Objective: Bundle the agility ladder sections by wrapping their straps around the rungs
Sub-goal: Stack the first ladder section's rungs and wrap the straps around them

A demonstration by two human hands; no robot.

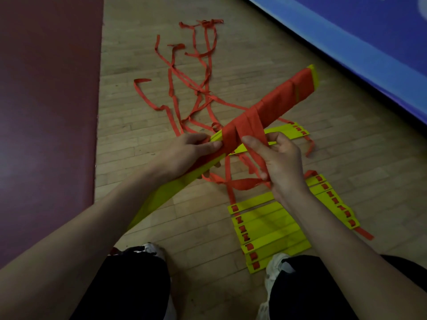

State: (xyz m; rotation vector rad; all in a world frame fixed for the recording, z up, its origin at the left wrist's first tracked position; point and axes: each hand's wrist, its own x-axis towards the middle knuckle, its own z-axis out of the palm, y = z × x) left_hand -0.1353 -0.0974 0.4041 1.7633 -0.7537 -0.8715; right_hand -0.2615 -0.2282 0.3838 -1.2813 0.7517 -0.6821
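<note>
A stack of yellow rungs (161, 192) is held slantwise above the floor, its far half bound in red strap wraps (277, 98). My left hand (184, 151) grips the stack near its middle, thumb on the edge of the wraps. My right hand (279, 162) pinches the red strap (245, 183) just right of the stack, the strap running from the wraps down under the palm. Loose red strap (198, 72) trails over the floor beyond. Another yellow ladder section (268, 232) lies flat below my right forearm.
A further yellow rung group (288, 131) lies behind the held stack. A dark red mat (46, 112) covers the left side and a blue padded wall (369, 42) runs along the upper right. My knees and white shoes (152, 248) sit at the bottom on the wooden floor (138, 54).
</note>
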